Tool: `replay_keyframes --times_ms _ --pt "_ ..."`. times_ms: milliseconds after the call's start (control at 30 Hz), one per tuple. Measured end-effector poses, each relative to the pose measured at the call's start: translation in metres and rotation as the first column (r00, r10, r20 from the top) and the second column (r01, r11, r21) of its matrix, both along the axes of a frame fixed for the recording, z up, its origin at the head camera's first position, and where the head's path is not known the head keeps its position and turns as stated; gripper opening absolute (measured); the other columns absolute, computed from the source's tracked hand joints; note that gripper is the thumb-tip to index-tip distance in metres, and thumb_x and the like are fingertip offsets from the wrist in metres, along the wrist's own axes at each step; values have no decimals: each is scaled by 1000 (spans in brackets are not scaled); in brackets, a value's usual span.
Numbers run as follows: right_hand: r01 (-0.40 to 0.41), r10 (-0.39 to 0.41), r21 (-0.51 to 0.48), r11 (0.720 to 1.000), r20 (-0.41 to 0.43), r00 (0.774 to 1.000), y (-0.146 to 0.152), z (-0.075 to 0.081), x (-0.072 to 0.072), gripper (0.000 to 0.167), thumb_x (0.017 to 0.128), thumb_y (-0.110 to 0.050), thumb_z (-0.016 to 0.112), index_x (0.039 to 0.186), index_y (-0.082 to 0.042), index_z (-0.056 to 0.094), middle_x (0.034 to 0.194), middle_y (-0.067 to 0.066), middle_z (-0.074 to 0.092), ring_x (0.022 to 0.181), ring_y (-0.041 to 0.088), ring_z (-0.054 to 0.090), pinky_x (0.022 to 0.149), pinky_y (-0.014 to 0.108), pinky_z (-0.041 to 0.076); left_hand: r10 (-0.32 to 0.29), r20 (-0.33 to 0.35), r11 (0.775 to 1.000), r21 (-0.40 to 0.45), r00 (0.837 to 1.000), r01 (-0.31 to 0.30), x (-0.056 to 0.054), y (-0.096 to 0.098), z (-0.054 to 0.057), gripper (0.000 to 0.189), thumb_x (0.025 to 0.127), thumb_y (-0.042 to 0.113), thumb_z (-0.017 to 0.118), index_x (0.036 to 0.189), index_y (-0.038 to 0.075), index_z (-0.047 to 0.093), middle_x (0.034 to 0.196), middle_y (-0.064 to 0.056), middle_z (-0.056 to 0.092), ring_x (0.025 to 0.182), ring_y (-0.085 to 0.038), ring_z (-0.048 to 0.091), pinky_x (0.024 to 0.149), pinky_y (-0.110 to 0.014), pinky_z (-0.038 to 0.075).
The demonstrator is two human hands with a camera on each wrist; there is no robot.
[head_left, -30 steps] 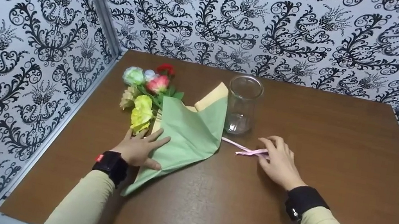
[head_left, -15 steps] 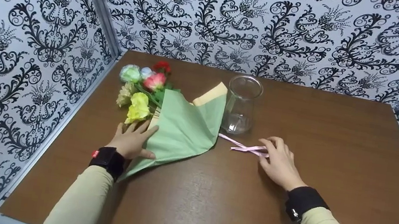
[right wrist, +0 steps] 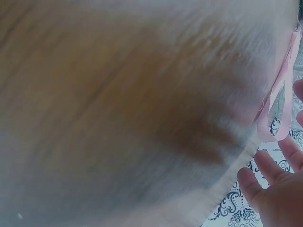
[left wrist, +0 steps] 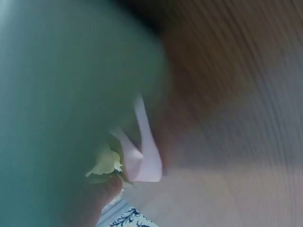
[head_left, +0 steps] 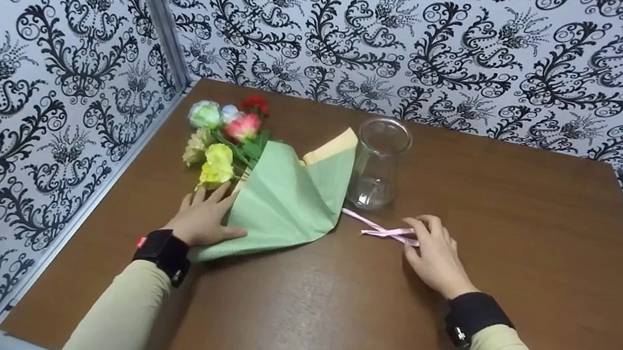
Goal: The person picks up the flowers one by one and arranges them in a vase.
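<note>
A bunch of artificial flowers (head_left: 243,128) lies on the table's left side, its lower part under green wrapping paper (head_left: 289,202). My left hand (head_left: 205,218) rests with spread fingers on the paper's near left edge, just below the yellow flower (head_left: 218,164). From the paper's right corner a pink ribbon (head_left: 380,231) runs toward my right hand (head_left: 435,255), whose relaxed fingers lie at its end. In the right wrist view those fingers (right wrist: 267,168) are spread beside the ribbon loop (right wrist: 274,131). The left wrist view is largely covered by blurred green paper (left wrist: 57,94).
A clear glass vase (head_left: 376,172) stands upright right behind the paper's right edge. The brown wooden table (head_left: 527,219) is bounded at the back and left by patterned walls (head_left: 333,30) with grey metal posts (head_left: 155,3).
My left hand has shifted a little left and away from me, over the paper. The paper's near left corner has swung up, and flowers and ribbon have moved slightly left. My right hand stays put.
</note>
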State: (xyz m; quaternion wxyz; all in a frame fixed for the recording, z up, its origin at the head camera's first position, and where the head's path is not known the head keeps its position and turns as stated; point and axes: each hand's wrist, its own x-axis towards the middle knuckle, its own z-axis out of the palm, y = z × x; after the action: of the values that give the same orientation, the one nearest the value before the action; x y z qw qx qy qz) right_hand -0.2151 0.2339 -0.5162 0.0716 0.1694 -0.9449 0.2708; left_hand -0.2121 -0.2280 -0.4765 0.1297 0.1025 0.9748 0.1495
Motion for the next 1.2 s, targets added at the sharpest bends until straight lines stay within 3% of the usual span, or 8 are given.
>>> replay_keyframes --times_ms 167,267,433,500,567,733,967,1200 --pt "-7 7 -1 1000 7 1000 0 0 0 45 91 -6 67 136 -7 60 134 19 48 124 46 49 98 68 35 -12 -77 992 126 997 22 5 2 7 70 97 50 65 151 9 49 168 -19 18 148 -54 12 112 -72 13" --pt "-14 14 -5 1000 0 1000 -1 1 1 45 91 -5 67 135 -7 60 134 19 48 123 46 49 97 68 36 -30 -164 984 169 986 58 7 6 12 42 98 41 66 123 8 70 160 -21 33 138 -52 24 105 -69 21" --pt "-28 28 -8 1000 -22 999 -6 3 2 46 90 -5 69 135 -8 61 134 18 50 124 44 50 96 67 38 -105 -239 940 292 965 175 13 19 23 23 101 28 65 86 11 62 117 -13 62 111 -36 54 96 -51 42" --pt "-38 38 -5 999 -32 999 -8 4 2 46 90 -5 69 135 -8 61 132 18 52 123 43 51 95 67 39 -148 -231 917 333 962 221 18 24 28 19 103 27 63 95 10 66 105 -8 66 101 -27 61 90 -45 49" --pt "-51 51 0 999 -44 998 -11 6 2 46 90 -5 70 135 -9 61 131 17 53 120 42 52 95 66 40 -191 -200 899 358 961 253 23 28 32 20 104 27 61 111 11 70 110 -6 70 103 -25 66 90 -44 52" --pt "-85 86 13 996 -74 994 -19 11 3 47 90 -5 71 135 -9 61 129 16 55 116 41 55 97 65 41 -309 -62 858 412 949 306 36 38 41 64 100 24 67 155 4 41 156 -17 45 142 -34 46 116 -51 37" --pt "-127 127 6 992 -123 984 -26 19 6 49 88 -3 73 135 -7 61 125 18 57 114 41 59 102 63 42 -431 44 856 335 901 393 49 51 42 83 95 16 71 163 16 23 167 -4 29 148 -23 35 121 -45 31" --pt "-191 184 -46 980 -124 975 -35 26 7 57 89 1 71 143 -7 54 127 17 56 115 36 58 101 54 47 -493 -32 850 194 869 489 56 53 32 78 93 4 67 161 19 32 145 -14 58 127 -28 60 106 -47 49"
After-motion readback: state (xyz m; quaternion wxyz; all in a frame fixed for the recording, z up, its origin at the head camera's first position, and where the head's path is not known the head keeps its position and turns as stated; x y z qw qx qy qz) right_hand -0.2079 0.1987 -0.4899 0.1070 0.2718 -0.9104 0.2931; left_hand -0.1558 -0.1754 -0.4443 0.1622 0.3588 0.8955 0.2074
